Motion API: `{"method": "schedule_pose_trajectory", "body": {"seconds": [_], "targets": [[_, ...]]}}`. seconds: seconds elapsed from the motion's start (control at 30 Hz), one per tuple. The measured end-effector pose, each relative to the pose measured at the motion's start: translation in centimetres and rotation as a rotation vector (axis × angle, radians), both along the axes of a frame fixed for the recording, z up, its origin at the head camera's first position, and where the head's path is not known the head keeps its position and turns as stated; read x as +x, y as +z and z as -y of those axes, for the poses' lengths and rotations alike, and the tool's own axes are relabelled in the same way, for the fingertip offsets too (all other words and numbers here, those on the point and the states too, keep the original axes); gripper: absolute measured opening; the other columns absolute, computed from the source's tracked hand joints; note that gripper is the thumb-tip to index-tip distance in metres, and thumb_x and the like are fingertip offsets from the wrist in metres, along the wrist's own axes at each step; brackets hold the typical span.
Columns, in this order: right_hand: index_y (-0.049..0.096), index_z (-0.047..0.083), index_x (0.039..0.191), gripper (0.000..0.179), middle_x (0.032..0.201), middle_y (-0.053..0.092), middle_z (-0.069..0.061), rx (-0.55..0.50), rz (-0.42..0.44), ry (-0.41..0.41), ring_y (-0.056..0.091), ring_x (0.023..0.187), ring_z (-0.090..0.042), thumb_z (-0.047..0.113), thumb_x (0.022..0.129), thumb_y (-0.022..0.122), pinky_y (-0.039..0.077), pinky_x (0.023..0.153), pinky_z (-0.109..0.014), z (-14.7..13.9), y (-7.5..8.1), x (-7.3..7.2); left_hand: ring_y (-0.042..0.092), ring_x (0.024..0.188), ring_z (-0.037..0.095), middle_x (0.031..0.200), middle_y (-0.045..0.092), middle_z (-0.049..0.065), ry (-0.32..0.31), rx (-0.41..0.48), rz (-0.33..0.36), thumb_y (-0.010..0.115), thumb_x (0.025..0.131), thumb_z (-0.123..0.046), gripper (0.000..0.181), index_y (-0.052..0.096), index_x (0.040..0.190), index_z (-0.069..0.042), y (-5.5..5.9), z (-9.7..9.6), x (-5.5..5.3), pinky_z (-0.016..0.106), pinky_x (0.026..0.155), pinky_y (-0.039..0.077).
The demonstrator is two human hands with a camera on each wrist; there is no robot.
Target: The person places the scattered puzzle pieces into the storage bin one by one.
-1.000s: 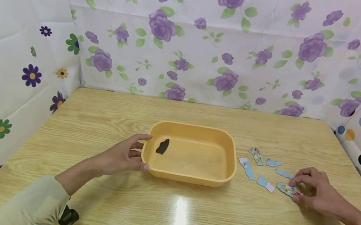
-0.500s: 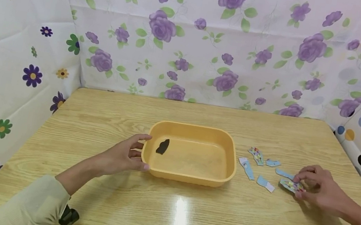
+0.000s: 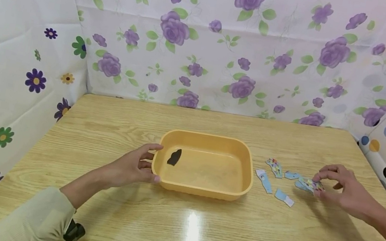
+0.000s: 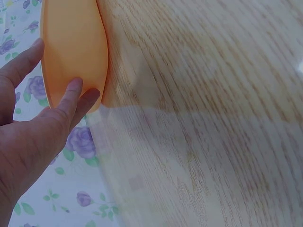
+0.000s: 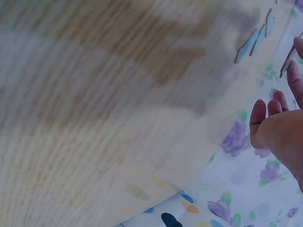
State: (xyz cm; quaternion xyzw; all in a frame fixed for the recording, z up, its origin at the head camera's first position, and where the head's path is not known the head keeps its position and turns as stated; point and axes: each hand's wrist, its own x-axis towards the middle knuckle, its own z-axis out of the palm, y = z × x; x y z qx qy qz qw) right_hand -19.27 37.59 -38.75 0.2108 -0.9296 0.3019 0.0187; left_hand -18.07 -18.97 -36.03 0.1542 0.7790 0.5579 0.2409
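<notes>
A yellow plastic tray (image 3: 201, 190) stands mid-table, with one dark brown, wavy-edged piece (image 3: 174, 157) lying inside near its left end. My left hand (image 3: 133, 166) rests against that end, its fingers spread and touching the rim and outer wall. In the left wrist view the fingers (image 4: 71, 97) lie fairly straight along the tray (image 4: 75, 42). My right hand (image 3: 345, 191) pinches a multicoloured puzzle piece (image 3: 308, 183) between thumb and fingers, above a blue piece that it partly hides. The right wrist view shows the held piece (image 5: 286, 61) edge-on.
Several flat pieces lie right of the tray: a multicoloured one (image 3: 274, 167), a light blue strip (image 3: 264, 181), a blue and pale one (image 3: 284, 197) and a small blue one (image 3: 291, 175). Flowered cloth (image 3: 202, 55) hangs behind the wooden table (image 3: 148, 222).
My right hand has lifted the multicoloured puzzle piece off the table and carried it slightly away from me, over the blue piece. The left hand and tray have stayed in place.
</notes>
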Motion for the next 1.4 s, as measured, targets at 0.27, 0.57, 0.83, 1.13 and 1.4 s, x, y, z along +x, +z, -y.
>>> {"method": "schedule_pose_trajectory", "body": {"seconds": [0.27, 0.57, 0.83, 1.13, 1.4], "targets": [[0.065, 0.019, 0.106, 0.022, 0.128, 0.042, -0.009, 0.006, 0.0, -0.007, 0.026, 0.109, 0.004, 0.014, 0.086, 0.074, 0.036, 0.071, -0.027, 0.5, 0.5, -0.3, 0.05, 0.124, 0.038, 0.142, 0.038, 0.025, 0.002, -0.003, -0.002, 0.077, 0.084, -0.017, 0.091, 0.017, 0.152, -0.01, -0.1, 0.0, 0.0, 0.036, 0.092, 0.051], [0.066, 0.018, 0.106, 0.022, 0.129, 0.042, -0.007, -0.012, 0.01, -0.011, 0.03, 0.109, 0.002, 0.016, 0.086, 0.074, 0.037, 0.074, -0.026, 1.5, 1.2, -0.8, 0.05, 0.124, 0.038, 0.141, 0.039, 0.025, 0.012, -0.001, -0.002, 0.078, 0.083, -0.016, 0.091, 0.018, 0.152, -0.01, -0.1, 0.0, 0.0, 0.036, 0.092, 0.051], [0.065, 0.016, 0.106, 0.022, 0.129, 0.041, -0.008, -0.032, 0.03, -0.001, 0.029, 0.108, 0.002, 0.018, 0.087, 0.074, 0.037, 0.075, -0.025, 2.4, 1.7, -1.2, 0.05, 0.124, 0.038, 0.142, 0.038, 0.025, 0.017, -0.003, -0.003, 0.078, 0.083, -0.016, 0.091, 0.018, 0.152, -0.011, -0.1, 0.0, 0.0, 0.036, 0.092, 0.051], [0.065, 0.016, 0.106, 0.021, 0.13, 0.042, -0.008, -0.033, 0.027, 0.016, 0.029, 0.109, -0.004, 0.018, 0.087, 0.074, 0.036, 0.076, -0.026, 3.2, 2.3, -1.8, 0.05, 0.125, 0.039, 0.142, 0.038, 0.025, 0.012, -0.002, -0.002, 0.078, 0.083, -0.016, 0.092, 0.017, 0.152, -0.01, 0.0, 0.0, 0.0, 0.036, 0.092, 0.051], [0.065, 0.015, 0.106, 0.022, 0.13, 0.042, -0.008, -0.023, 0.028, 0.014, 0.029, 0.11, -0.01, 0.016, 0.086, 0.074, 0.037, 0.077, -0.025, 4.1, 3.0, -2.6, 0.05, 0.124, 0.039, 0.141, 0.039, 0.025, 0.011, 0.0, -0.004, 0.078, 0.083, -0.015, 0.092, 0.017, 0.152, -0.01, 0.0, 0.0, 0.0, 0.035, 0.092, 0.051]]}}
